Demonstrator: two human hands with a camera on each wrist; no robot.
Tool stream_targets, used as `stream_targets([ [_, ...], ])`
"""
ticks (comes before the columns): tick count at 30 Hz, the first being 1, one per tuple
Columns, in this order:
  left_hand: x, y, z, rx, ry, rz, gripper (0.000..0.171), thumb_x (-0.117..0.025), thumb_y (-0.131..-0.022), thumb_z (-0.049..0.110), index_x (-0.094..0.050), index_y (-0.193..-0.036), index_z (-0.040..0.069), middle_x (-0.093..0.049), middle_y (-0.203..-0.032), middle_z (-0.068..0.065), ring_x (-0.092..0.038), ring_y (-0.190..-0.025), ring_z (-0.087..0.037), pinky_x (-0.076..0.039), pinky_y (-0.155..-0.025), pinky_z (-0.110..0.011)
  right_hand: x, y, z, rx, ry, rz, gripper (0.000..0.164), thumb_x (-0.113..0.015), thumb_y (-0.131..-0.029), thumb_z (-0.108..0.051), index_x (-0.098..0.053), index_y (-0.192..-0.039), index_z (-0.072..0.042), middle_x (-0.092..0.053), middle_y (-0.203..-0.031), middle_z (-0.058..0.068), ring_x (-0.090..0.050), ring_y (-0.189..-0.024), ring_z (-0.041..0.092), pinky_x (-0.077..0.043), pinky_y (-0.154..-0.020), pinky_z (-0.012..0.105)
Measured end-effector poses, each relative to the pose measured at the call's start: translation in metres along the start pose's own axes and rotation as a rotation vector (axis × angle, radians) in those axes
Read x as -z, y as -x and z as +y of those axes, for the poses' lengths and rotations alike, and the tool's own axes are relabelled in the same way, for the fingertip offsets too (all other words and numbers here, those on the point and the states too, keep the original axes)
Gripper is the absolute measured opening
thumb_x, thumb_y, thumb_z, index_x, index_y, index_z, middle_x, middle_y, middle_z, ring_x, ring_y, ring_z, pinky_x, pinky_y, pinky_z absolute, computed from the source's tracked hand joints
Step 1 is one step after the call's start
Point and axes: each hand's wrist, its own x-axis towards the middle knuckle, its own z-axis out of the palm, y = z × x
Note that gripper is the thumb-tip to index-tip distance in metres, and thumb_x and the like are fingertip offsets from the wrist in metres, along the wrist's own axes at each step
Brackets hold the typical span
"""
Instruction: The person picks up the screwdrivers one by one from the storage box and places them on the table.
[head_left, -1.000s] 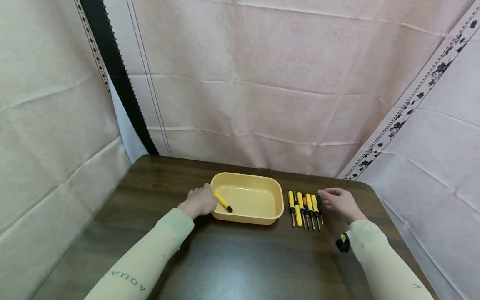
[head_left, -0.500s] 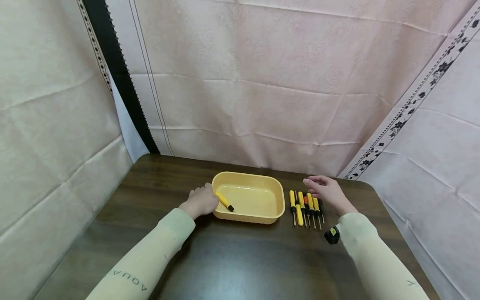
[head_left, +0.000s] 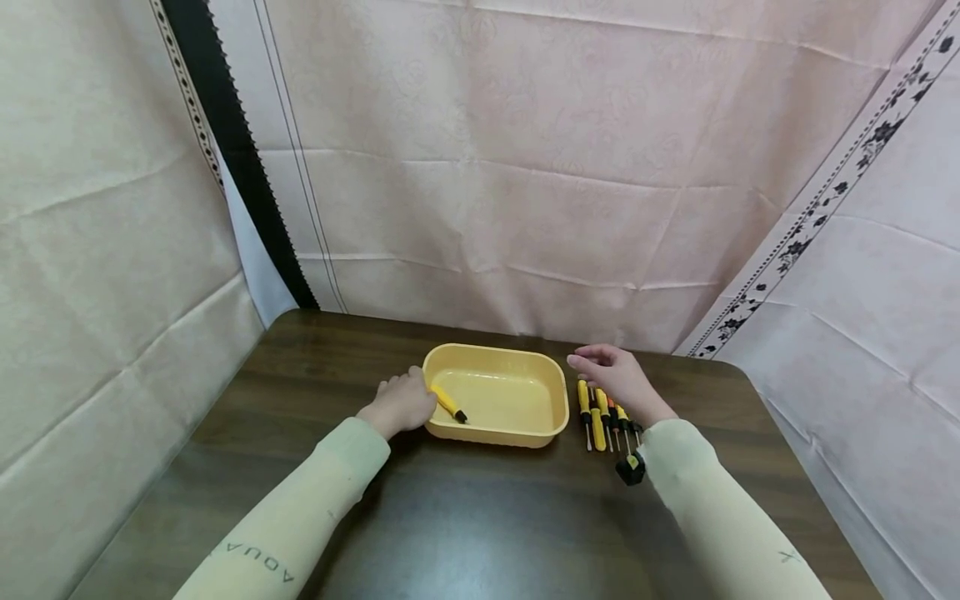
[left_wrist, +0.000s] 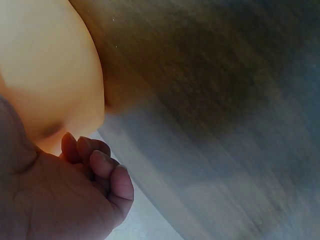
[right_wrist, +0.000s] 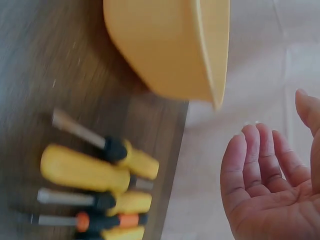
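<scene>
My left hand grips the left end of a yellow plastic basin; in the left wrist view its curled fingers sit close against the outer wall, and the thumb's tip is hidden. Inside the basin, at the left, lies a yellow-handled tool with a black end. My right hand hovers beside the basin's right end, over a row of screwdrivers with mostly yellow-and-black handles. Its fingers are loosely bent with nothing between them, as the right wrist view shows. My right forearm hides part of the row.
A dark wooden table carries everything. Pale cloth hangs close behind its far edge and along both sides. A small black device sits under my right wrist.
My right hand has moved left, from the right end of the screwdriver row to beside the basin. The left hand, the basin and the tool inside stay in place.
</scene>
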Motion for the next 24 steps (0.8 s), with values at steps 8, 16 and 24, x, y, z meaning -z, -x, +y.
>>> stream_targets([
  [8, 0.001, 0.002, 0.000, 0.004, 0.009, -0.014, 0.045, -0.042, -0.097, 0.026, -0.042, -0.127, -0.007, -0.054, -0.098, -0.013, -0.048, -0.089, -0.029, -0.034, -0.091, -0.047, -0.045, -0.005, -0.018, 0.074, -0.016, -0.073, 0.049, -0.070, -0.086, -0.045, -0.061, -0.120, -0.010, -0.064, -0.111, 0.013, -0.060, -0.103, 0.037, -0.049, -0.087, 0.048],
  [16, 0.002, 0.001, 0.003, -0.001, -0.005, -0.024, 0.042, -0.040, -0.098, 0.023, -0.042, -0.127, -0.006, -0.054, -0.099, -0.013, -0.048, -0.086, -0.027, -0.034, -0.091, -0.046, -0.090, -0.010, -0.021, 0.059, -0.022, -0.189, 0.041, -0.072, -0.088, -0.026, -0.062, -0.118, 0.000, -0.066, -0.101, 0.018, -0.063, -0.093, 0.040, -0.051, -0.083, 0.048],
  [24, 0.002, 0.003, 0.006, 0.015, -0.007, -0.025, 0.043, -0.036, -0.097, 0.020, -0.040, -0.130, -0.007, -0.054, -0.101, -0.014, -0.047, -0.089, -0.028, -0.033, -0.094, -0.046, -0.126, -0.017, -0.023, 0.016, 0.075, -0.354, 0.038, -0.074, -0.086, -0.027, -0.065, -0.112, -0.002, -0.068, -0.094, 0.012, -0.067, -0.084, 0.030, -0.055, -0.072, 0.039],
])
